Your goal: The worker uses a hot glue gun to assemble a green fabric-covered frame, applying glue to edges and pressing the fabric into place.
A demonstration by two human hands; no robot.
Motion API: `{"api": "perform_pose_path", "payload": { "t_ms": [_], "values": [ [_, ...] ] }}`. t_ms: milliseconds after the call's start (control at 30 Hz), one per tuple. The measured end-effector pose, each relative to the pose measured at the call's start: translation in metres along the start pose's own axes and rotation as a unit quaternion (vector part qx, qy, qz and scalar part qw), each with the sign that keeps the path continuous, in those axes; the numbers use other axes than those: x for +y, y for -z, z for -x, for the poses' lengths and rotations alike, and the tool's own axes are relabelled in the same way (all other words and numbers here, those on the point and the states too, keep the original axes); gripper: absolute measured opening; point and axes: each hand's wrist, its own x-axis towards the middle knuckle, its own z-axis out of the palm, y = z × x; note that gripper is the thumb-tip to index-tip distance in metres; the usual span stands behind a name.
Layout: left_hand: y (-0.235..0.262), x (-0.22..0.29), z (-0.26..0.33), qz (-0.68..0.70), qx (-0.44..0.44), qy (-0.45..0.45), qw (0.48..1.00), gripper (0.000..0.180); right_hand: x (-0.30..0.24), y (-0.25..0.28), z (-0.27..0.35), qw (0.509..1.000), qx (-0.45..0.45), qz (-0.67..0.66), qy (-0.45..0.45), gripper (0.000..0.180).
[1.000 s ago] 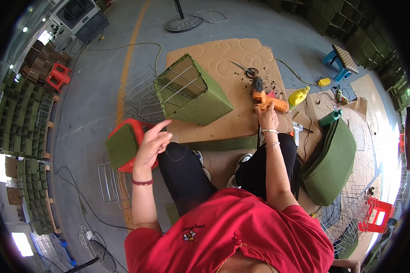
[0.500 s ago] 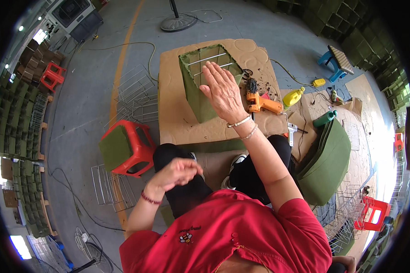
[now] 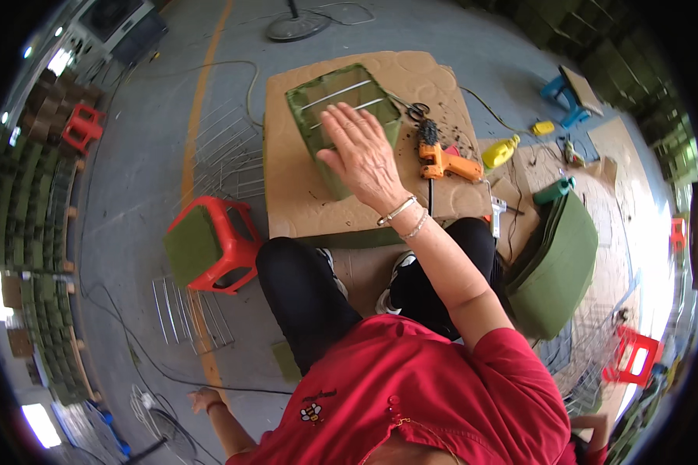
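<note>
A green box (image 3: 335, 180) with thin metal wires across its top stands on the cardboard-covered table (image 3: 295, 213) before me. My right hand (image 3: 362, 159) lies flat over the box's near side, fingers stretched and holding nothing; its palm is hidden, so contact with the box is uncertain. My left hand (image 3: 203, 398) is low at the far left, above the floor. Its fingers look loosely apart, with no object visible in them. Right of the box are black-handled scissors (image 3: 418, 111) and an orange glue gun (image 3: 451, 164) with a dark-crusted front end.
A red stool (image 3: 236, 252) with a green panel on top stands left of my knee. Wire frames (image 3: 190, 314) lie on the floor nearby. Stacked green panels (image 3: 554, 271) lean at my right, near a yellow bottle (image 3: 501, 151). Another person's arm (image 3: 593, 425) shows at lower right.
My left hand has swung from in front of my body down to the far left. My right hand and the box appear slightly further left, as the whole view has shifted a little.
</note>
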Motion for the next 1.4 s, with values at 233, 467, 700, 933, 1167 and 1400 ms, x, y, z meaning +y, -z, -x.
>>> {"api": "perform_pose_path", "payload": {
  "t_ms": [233, 467, 700, 933, 1167, 1400],
  "values": [
    [0.202, 0.230, -0.039, 0.272, 0.214, -0.079, 0.935, 0.012, 0.044, 0.024, 0.051, 0.950, 0.236, -0.047, -0.199, 0.035],
    [0.371, 0.451, -0.017, 0.445, 0.408, -0.417, 0.680, 0.023, 0.143, -0.012, 0.163, 0.906, -0.136, 0.104, -0.386, 0.070],
    [0.425, 0.568, -0.036, 0.581, 0.329, -0.428, 0.609, 0.052, 0.179, -0.009, 0.163, 0.917, -0.229, 0.127, -0.303, 0.082],
    [0.401, 0.595, -0.057, 0.622, 0.213, -0.468, 0.590, 0.052, 0.220, -0.011, 0.175, 0.931, -0.224, 0.211, -0.197, 0.063],
    [0.413, 0.587, -0.067, 0.666, 0.146, -0.429, 0.593, 0.041, 0.198, 0.000, 0.147, 0.943, -0.138, 0.241, -0.182, 0.034],
    [0.416, 0.582, -0.082, 0.754, 0.049, -0.357, 0.549, 0.026, 0.185, 0.057, 0.140, 0.903, 0.143, -0.166, -0.370, 0.044]
  ]
}}
